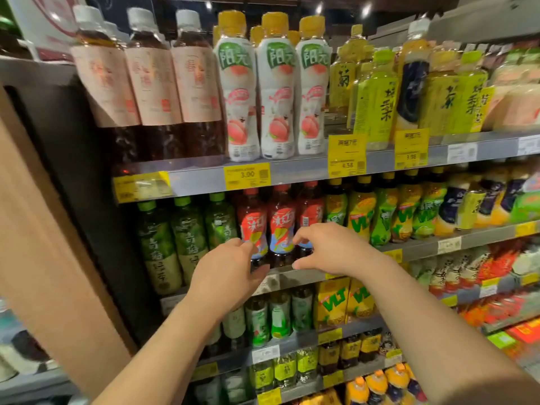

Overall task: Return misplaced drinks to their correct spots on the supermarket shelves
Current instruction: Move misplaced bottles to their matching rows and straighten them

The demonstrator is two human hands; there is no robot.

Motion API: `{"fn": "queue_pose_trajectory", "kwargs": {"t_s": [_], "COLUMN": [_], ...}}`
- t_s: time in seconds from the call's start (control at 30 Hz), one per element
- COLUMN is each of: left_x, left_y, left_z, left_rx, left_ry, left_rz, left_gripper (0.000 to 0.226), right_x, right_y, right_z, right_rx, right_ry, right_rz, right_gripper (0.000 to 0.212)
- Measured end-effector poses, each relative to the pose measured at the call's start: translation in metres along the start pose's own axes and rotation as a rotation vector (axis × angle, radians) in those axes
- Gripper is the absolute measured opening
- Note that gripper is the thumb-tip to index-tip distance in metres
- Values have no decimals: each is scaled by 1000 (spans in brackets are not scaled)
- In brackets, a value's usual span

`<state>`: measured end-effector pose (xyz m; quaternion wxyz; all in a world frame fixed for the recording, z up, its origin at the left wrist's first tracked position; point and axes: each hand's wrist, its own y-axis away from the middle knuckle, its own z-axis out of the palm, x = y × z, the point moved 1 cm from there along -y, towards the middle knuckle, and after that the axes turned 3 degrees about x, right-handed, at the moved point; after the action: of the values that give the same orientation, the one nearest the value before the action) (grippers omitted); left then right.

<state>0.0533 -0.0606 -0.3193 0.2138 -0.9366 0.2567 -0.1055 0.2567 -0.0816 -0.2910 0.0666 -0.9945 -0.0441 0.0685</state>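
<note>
Both arms reach to the shelf edge (295, 271), left hand (230, 270) and right hand (330, 249) loosely spread, empty, hiding the red-capped bottles (280, 226)' bases.

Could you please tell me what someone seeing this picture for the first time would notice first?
Two bare hands reach into the second shelf: the left hand touches a red-labelled bottle, while the right hand hovers with curled fingers beside the next red bottles. Above them, three white peach-drink bottles with yellow caps stand out at the middle of the top shelf, over a yellow price tag.
</note>
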Motion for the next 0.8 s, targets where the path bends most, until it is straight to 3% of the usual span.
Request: {"fn": "queue_pose_trajectory", "kwargs": {"t_s": [0.27,0.8], "left_x": [91,227], "left_y": [-39,-111], "left_z": [27,68], "left_rx": [35,50], "left_ry": [3,-74], "left_rz": [35,-150], "left_gripper": [43,49], "right_x": [104,275], "right_y": [22,24], "right_z": [-15,-37], "right_rx": [-42,-44], "right_ry": [-33,-51], "right_rz": [44,-68], "right_gripper": [54,59]}}
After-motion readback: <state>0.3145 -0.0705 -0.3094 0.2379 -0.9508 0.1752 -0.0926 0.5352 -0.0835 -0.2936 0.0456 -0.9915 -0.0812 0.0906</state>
